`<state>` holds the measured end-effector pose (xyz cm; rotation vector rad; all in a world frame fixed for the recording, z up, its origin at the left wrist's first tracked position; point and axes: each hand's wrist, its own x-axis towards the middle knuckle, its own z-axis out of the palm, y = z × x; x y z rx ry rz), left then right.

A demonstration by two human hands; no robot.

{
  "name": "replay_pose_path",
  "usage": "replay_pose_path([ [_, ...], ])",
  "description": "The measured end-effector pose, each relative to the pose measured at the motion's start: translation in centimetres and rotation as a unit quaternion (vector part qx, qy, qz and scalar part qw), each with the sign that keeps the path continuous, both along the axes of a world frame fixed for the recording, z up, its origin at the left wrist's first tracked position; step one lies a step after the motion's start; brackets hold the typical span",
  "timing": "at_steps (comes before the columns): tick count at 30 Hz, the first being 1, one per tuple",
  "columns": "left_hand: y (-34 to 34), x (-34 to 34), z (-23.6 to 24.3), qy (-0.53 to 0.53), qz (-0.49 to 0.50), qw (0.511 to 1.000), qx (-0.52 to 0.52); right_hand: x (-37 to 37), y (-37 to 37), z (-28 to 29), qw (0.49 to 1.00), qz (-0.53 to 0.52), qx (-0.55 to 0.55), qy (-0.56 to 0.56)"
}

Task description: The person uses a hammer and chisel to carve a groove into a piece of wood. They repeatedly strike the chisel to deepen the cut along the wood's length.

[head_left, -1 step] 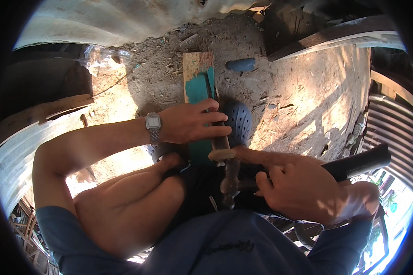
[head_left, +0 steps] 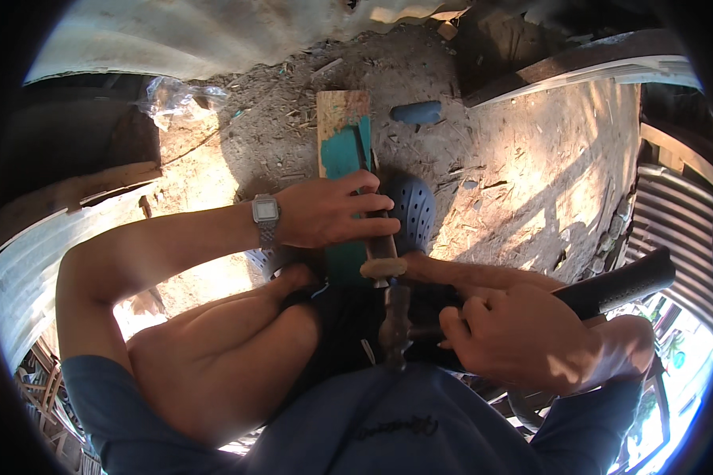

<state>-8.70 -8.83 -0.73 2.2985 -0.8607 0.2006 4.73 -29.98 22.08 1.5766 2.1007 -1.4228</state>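
Observation:
My left hand (head_left: 333, 212), with a metal watch (head_left: 265, 214) on its wrist, is closed round the dark handle of a long, narrow bladed tool (head_left: 381, 247). A pale ring sits near the handle's near end, and the thin dark blade points away over a board (head_left: 343, 111) painted partly green. Closed round the shaft of a hammer (head_left: 395, 323) is my right hand (head_left: 511, 336); the black grip sticks out past it to the right. The hammer's metal head is just on the near side of the pale ring. Whether they touch, I cannot tell.
My feet in blue clogs (head_left: 412, 212) flank the board on a dirt floor strewn with chips. Beyond lie a blue-grey cylinder (head_left: 417, 112) and clear plastic (head_left: 178, 101). Corrugated sheets (head_left: 677, 229) and wooden beams (head_left: 566, 67) stand around.
The hammer's head has shifted slightly toward my body, and my right hand has tilted a little with it. My left hand and the bladed tool stay in place.

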Motion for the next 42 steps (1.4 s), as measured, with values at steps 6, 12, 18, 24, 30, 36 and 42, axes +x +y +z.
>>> replay_pose_path([
  [6,-0.5,-0.2,-0.6,-0.022,-0.011,1.000,0.020,0.0,0.5,0.5,0.999,0.013,-0.030,0.034],
  [12,-0.5,-0.3,-0.6,-0.001,-0.032,0.999,0.022,-0.8,0.2,1.0,0.994,0.004,0.060,-0.090],
  [18,-0.7,-0.3,-0.9,-0.015,-0.016,1.000,0.009,0.4,1.0,0.0,0.999,-0.042,-0.001,0.003],
  [24,-0.9,-0.4,-0.7,-0.019,-0.015,1.000,0.010,-1.2,0.6,1.0,1.000,-0.007,0.005,0.004],
  [30,-1.3,-0.6,-1.1,0.008,-0.019,1.000,-0.006,-1.2,0.6,0.3,1.000,-0.011,0.012,-0.010],
  [36,-0.4,-0.4,-2.8,0.040,0.019,0.997,0.060,-0.4,0.9,-0.2,0.994,0.014,0.022,-0.104],
  [42,3.0,1.4,-2.7,0.015,0.044,0.997,0.066,-1.1,0.3,0.4,0.992,0.014,-0.101,0.072],
])
